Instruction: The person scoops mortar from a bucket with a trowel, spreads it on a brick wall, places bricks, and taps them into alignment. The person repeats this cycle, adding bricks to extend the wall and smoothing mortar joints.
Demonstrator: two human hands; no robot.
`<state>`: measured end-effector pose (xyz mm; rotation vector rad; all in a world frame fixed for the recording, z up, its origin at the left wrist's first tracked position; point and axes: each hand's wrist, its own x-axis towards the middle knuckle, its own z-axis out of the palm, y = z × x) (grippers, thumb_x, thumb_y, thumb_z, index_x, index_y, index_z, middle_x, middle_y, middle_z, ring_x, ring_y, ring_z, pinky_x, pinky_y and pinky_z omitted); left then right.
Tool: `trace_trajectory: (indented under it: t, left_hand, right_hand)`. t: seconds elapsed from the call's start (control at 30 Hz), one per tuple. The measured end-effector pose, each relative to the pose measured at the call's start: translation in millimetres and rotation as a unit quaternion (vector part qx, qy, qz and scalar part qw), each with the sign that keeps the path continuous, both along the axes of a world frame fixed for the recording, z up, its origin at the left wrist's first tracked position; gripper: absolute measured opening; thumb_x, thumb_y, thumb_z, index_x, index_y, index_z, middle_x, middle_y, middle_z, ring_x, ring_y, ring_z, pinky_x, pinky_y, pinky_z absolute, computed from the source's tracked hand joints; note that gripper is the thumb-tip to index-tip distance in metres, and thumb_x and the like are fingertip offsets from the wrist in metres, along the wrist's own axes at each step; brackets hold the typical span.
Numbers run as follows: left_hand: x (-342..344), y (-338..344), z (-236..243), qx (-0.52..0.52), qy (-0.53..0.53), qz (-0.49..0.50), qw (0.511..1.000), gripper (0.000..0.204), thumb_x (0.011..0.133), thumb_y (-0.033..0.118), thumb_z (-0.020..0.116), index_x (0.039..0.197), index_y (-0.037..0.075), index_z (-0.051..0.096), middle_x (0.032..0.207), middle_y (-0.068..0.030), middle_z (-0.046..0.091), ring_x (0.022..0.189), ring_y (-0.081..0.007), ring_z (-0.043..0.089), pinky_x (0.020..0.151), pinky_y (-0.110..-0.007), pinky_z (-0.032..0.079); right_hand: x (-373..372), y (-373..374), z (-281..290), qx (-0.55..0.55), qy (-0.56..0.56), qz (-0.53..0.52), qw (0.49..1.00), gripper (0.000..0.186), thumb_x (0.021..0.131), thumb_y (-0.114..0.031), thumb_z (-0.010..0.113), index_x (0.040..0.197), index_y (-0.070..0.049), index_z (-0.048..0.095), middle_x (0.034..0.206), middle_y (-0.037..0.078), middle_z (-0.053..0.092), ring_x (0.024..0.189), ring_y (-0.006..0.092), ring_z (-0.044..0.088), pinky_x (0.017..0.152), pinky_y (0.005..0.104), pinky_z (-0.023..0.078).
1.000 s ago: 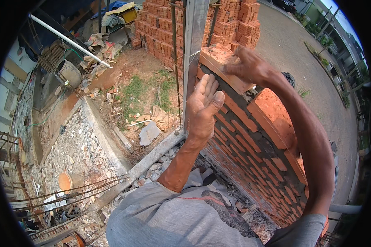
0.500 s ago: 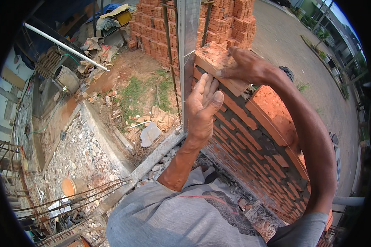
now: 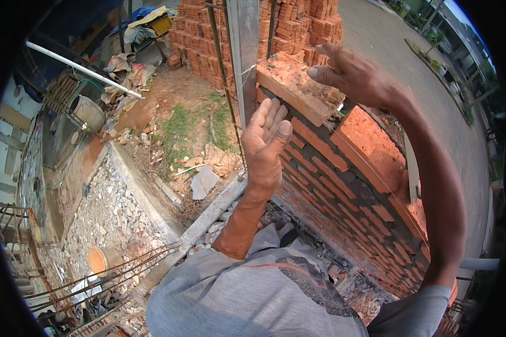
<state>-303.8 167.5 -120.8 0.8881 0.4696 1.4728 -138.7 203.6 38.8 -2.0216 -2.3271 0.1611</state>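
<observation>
An orange brick [image 3: 295, 84] lies on top of the brick wall [image 3: 343, 194], its end close to the upright metal post [image 3: 243, 62]. My left hand [image 3: 264, 149] is raised against the wall face just under that brick, fingers stretched out and thumb apart, holding nothing. Over the brick's right end is my right hand [image 3: 357, 76], open and free of any object. Another brick [image 3: 371, 147] sits further along the top course, past a gap. A thin string [image 3: 371, 168] runs along the wall's near side and is tied round the post.
Tall stacks of bricks [image 3: 199, 42] stand behind the post, beside thin rusty rods [image 3: 222, 67]. To the left are a concrete beam [image 3: 146, 194], rubble [image 3: 104, 208], a bucket [image 3: 102, 259] and a drum mixer [image 3: 89, 109]. A paved road [image 3: 388, 45] lies beyond the wall.
My right hand has lifted off the brick and shifted a little to the right. The left hand stays by the wall face. The whole view has shifted slightly.
</observation>
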Motion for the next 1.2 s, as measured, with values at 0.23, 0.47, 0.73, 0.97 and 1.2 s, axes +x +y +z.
trace_trajectory:
  t: [0.23,0.47,0.73,0.97,1.2]
  left_hand:
    - [-5.0,7.4,0.5,0.261,0.400,0.314,0.820,0.087,0.074,0.022,0.084,0.140,-0.011,0.038,0.144,-0.0318,0.039,0.135,-0.0400,0.042,0.111,-0.045,0.038]
    - [5.1,40.2,16.5,0.398,0.470,0.267,0.741,0.059,0.067,0.007,0.079,0.124,0.005,0.064,0.140,-0.0212,0.050,0.130,-0.0408,0.047,0.107,-0.047,0.041]
    - [15.8,40.4,19.0,0.385,0.489,0.274,0.734,0.045,0.066,0.008,0.075,0.110,0.001,0.069,0.131,-0.0263,0.054,0.129,-0.0432,0.046,0.109,-0.052,0.037]
    - [14.0,39.1,25.7,0.379,0.509,0.278,0.721,0.053,0.062,0.013,0.082,0.112,0.003,0.068,0.133,-0.0258,0.054,0.131,-0.0420,0.045,0.111,-0.050,0.035]
    - [9.7,36.5,28.9,0.388,0.523,0.249,0.717,0.060,0.059,0.015,0.085,0.115,0.003,0.067,0.135,-0.0210,0.054,0.131,-0.0396,0.046,0.109,-0.048,0.039]
  right_hand:
    - [45.6,-156.7,56.6,0.069,-0.084,-0.115,0.987,0.059,0.089,-0.043,0.063,0.133,-0.005,0.054,0.129,0.019,0.056,0.119,0.0364,0.052,0.102,0.0448,0.041]
    - [95.1,-248.4,32.0,-0.009,-0.059,-0.220,0.974,0.063,0.085,-0.038,0.068,0.131,0.001,0.051,0.125,0.021,0.057,0.116,0.0388,0.052,0.100,0.0460,0.038]
    - [112.6,-265.8,5.2,-0.073,0.035,-0.380,0.921,0.060,0.086,-0.029,0.068,0.137,-0.005,0.048,0.131,0.021,0.053,0.122,0.0381,0.047,0.104,0.0460,0.036]
    - [118.1,-260.9,10.5,-0.053,0.038,-0.345,0.936,0.041,0.087,-0.019,0.066,0.120,-0.002,0.051,0.110,0.019,0.056,0.104,0.0366,0.050,0.094,0.0476,0.038]
    - [101.3,-224.9,6.0,0.146,-0.069,-0.275,0.948,0.036,0.084,-0.013,0.070,0.112,-0.002,0.050,0.098,0.016,0.057,0.078,0.0338,0.057,0.070,0.0459,0.047]
